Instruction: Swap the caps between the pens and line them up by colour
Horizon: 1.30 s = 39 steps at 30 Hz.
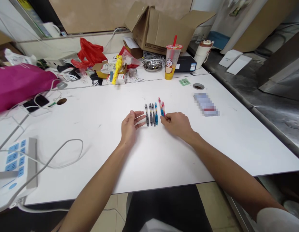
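Several pens lie side by side in a row on the white table [164, 154]: grey and black ones [150, 116] on the left, a blue one [156, 116], then red and blue ones [161, 108] on the right. My left hand [130, 127] rests on the table just left of the row, fingers stretched toward the leftmost pen, holding nothing. My right hand [177, 124] lies just right of the row, its fingers curled and its fingertips pinching the lower end of the rightmost red pen [163, 110].
A blurred flat card [206, 104] lies to the right of the pens. A yellow drink cup [172, 61], cardboard box [159, 27], red bag [90, 53] and clutter line the far edge. A pink bag [16, 82], cables and a power strip [15, 164] occupy the left side.
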{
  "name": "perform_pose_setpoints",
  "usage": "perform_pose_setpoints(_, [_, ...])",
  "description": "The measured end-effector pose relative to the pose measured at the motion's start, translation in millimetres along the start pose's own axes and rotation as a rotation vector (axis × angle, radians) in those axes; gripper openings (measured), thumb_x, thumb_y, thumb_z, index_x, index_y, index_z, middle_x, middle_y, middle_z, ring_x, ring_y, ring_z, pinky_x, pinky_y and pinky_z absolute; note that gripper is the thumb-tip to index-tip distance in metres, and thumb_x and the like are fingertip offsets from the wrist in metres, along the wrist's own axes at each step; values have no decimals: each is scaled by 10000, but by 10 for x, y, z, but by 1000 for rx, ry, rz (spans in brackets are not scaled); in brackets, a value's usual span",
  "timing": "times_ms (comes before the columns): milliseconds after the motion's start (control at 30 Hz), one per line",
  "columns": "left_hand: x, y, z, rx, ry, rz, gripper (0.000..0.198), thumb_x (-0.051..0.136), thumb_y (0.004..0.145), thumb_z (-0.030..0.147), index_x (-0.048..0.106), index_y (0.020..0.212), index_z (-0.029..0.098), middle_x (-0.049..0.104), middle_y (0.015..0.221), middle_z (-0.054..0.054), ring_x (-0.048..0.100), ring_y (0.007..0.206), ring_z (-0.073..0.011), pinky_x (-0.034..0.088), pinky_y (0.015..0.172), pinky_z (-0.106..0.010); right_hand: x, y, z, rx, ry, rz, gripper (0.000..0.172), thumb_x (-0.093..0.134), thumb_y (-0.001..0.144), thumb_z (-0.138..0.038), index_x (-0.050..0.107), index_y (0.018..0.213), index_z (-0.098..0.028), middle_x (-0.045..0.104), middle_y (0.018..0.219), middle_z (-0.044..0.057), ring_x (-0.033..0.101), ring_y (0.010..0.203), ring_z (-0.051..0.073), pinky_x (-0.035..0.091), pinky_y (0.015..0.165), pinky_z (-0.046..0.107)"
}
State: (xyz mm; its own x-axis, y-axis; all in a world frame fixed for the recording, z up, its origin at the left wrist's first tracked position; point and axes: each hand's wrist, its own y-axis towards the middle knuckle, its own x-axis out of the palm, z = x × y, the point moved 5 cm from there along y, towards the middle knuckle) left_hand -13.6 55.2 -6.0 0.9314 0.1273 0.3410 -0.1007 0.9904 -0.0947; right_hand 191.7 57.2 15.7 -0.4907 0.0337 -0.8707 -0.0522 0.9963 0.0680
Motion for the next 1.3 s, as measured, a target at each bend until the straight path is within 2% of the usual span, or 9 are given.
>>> perform_pose_setpoints(200, [1, -34, 39, -9, 48, 3, 504, 582, 968, 511, 570, 587, 182, 741, 888, -100, 690, 787, -177, 518, 636, -269, 102, 39, 55, 17, -164, -55, 450, 471, 962, -414, 430, 563, -211, 532, 554, 9, 389, 540, 155, 247, 576, 319])
perform_pose_setpoints(367, [4, -25, 34, -34, 58, 0, 508, 550, 979, 427, 549, 532, 186, 711, 803, -83, 658, 732, -162, 499, 626, -270, 82, 39, 48, -54, -152, 0, 483, 482, 973, -543, 545, 621, -218, 602, 601, 23, 500, 590, 184, 322, 610, 325])
perform_pose_setpoints(467, [-1, -12, 15, -50, 51, -1, 474, 537, 983, 414, 593, 572, 185, 711, 803, -83, 651, 711, -160, 488, 605, -269, 47, 20, -26, -359, -79, 104, 288, 579, 944, -485, 684, 958, -217, 745, 967, 84, 637, 906, 257, 449, 766, 371])
perform_pose_setpoints(533, [-4, -6, 3, -54, 44, -1, 456, 537, 984, 417, 614, 600, 184, 713, 805, -85, 648, 700, -161, 484, 596, -270, 74, -7, -51, -544, -56, 103, 374, 617, 935, -425, 641, 1238, -207, 695, 1287, 128, 591, 1191, 304, 464, 927, 429])
perform_pose_setpoints(600, [-6, -3, -5, -55, 43, -3, 448, 541, 984, 429, 627, 618, 184, 714, 807, -87, 648, 696, -161, 486, 594, -269, 126, -6, -31, -592, -55, 53, 456, 604, 957, -382, 571, 1375, -204, 634, 1413, 140, 528, 1320, 321, 442, 1007, 476])
perform_pose_setpoints(767, [-11, 0, -17, -53, 55, -9, 442, 554, 978, 458, 638, 639, 188, 715, 827, -94, 652, 706, -163, 494, 590, -263, 147, 33, -8, -533, -75, 16, 410, 555, 1001, -350, 592, 1383, -205, 692, 1322, 150, 553, 1292, 344, 410, 1028, 536])
perform_pose_setpoints(933, [-18, 9, -26, -52, 63, -12, 435, 568, 972, 467, 637, 644, 191, 720, 835, -97, 654, 704, -167, 501, 586, -266, 59, 54, -9, -530, -21, 103, 331, 475, 1041, -358, 696, 1252, -232, 695, 1316, 125, 562, 1244, 331, 405, 1014, 512])
perform_pose_setpoints(1167, [4, -2, -16, -76, 56, -36, 381, 552, 991, 437, 684, 751, 172, 744, 885, -123, 690, 748, -181, 519, 601, -275, -29, 91, 130, -218, 553, 157, 387, 443, 1050, -462, 652, 1286, -237, 767, 1102, 87, 694, 984, 236, 514, 874, 415])
perform_pose_setpoints(1300, [7, -5, 36, -86, -4, -6, 263, 591, 987, 404, 690, 991, 160, 759, 1084, -148, 741, 886, -208, 569, 672, -282, -158, -12, -8, -286, 667, 211, 345, 543, 1004, -487, 685, 1198, -240, 769, 1091, 82, 698, 1015, 228, 516, 908, 403])
